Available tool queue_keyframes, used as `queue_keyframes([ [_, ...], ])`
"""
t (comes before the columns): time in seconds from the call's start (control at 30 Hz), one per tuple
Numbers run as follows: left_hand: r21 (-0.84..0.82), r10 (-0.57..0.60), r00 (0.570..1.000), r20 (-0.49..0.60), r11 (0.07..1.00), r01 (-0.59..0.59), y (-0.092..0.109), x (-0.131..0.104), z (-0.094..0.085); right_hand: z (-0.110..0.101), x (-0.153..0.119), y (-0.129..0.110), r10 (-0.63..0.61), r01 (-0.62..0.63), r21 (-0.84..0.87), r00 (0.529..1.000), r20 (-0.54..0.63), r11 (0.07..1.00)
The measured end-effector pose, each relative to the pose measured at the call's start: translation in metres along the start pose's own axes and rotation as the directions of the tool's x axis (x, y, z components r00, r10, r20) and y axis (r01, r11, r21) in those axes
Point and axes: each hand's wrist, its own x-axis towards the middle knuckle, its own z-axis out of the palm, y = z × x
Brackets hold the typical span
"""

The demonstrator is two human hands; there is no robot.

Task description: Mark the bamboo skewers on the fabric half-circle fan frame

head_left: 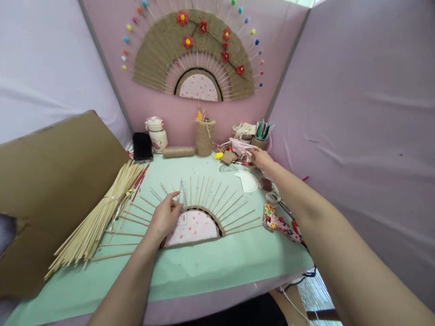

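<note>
A half-round piece covered in pink dotted cloth [195,226], edged with a dark cord, lies on the green table [190,276], thin sticks fanning out from it. My left hand [167,213] is over its left part, fingers closed on a clear ruler [183,199] that stands across the cord edge. At the back right, my right hand [261,158] reaches into a pile of pale pink cloth [242,148]. Its fingertips touch the cloth and are partly hidden, so its grip is unclear.
A bundle of sticks [98,217] and a large cardboard sheet [61,190] lie left. Twine roll [205,138], white bottle [157,136] and cup of tools [261,141] stand behind. A flowery glue gun [280,225] lies right. A decorated fan [152,54] hangs on the wall.
</note>
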Motion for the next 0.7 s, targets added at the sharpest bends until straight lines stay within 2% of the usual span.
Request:
queue_keyframes([
  [0.1,0.001,-0.01,1.0,0.007,1.0,0.01,-0.001,-0.001,0.0,-0.003,0.015,0.012,0.17,-0.17,0.008,0.985,0.002,0.985],
  [0.17,0.006,-0.021,1.0,0.009,1.0,0.021,-0.003,-0.001,-0.001,-0.005,0.024,0.015,0.228,-0.228,0.017,0.974,0.012,0.974],
  [0.27,-0.005,-0.037,0.999,0.024,0.999,0.037,-0.005,-0.001,-0.001,-0.013,0.036,0.021,0.218,-0.223,0.054,0.973,0.082,0.973],
  [0.37,-0.021,-0.06,0.998,0.036,0.998,0.061,-0.006,-0.001,-0.002,-0.032,0.045,0.028,0.154,-0.174,0.121,0.976,0.152,0.977],
  [0.47,-0.018,-0.081,0.996,0.038,0.997,0.081,-0.005,-0.001,-0.003,-0.054,0.048,0.033,0.143,-0.165,0.172,0.981,0.132,0.971],
  [0.5,-0.014,-0.088,0.995,0.036,0.996,0.088,-0.004,-0.001,-0.003,-0.06,0.047,0.032,0.166,-0.177,0.182,0.983,0.074,0.967],
  [0.53,-0.01,-0.094,0.995,0.035,0.995,0.094,-0.004,-0.001,-0.003,-0.064,0.046,0.03,0.202,-0.193,0.191,0.979,-0.028,0.963],
  [0.57,-0.007,-0.101,0.994,0.036,0.995,0.101,-0.004,-0.001,-0.003,-0.067,0.044,0.027,0.246,-0.213,0.198,0.955,-0.164,0.957],
  [0.63,-0.007,-0.112,0.993,0.038,0.994,0.113,-0.003,-0.001,-0.003,-0.067,0.038,0.017,0.312,-0.242,0.21,0.844,-0.435,0.947],
  [0.67,-0.011,-0.115,0.993,0.038,0.993,0.116,-0.003,-0.001,-0.003,-0.065,0.036,0.011,0.32,-0.245,0.211,0.795,-0.515,0.946],
  [0.7,-0.019,-0.116,0.993,0.037,0.993,0.117,-0.003,-0.002,-0.003,-0.063,0.034,0.005,0.309,-0.235,0.202,0.785,-0.538,0.951],
])
